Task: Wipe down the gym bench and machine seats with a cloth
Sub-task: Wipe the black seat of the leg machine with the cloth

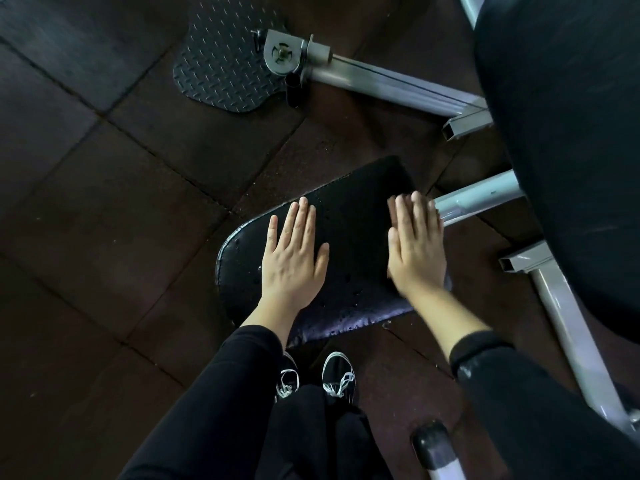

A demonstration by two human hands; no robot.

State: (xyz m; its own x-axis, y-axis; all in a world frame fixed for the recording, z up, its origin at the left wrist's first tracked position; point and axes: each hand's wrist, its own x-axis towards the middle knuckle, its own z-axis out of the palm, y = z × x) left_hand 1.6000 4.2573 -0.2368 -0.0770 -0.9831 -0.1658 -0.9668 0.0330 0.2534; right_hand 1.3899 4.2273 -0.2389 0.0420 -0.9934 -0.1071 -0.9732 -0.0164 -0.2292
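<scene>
Single head-worn wide-angle view, no second camera. Looks steeply down from standing height, close over black padded wet machine seat (311, 271). Frame centre holds seat; lower edge catches wearer's black-and-white laced shoes (337, 374); dark rubber-tile floor (104, 202) fills left; grey steel machine frame (398, 84) crosses upper right.

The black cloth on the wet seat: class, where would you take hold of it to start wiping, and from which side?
Probably at its near edge, from the person's own side. The black cloth lies flat on the seat between the left hand and right hand, both pressing it flat-fingered; that near edge faces the wet pad.
</scene>
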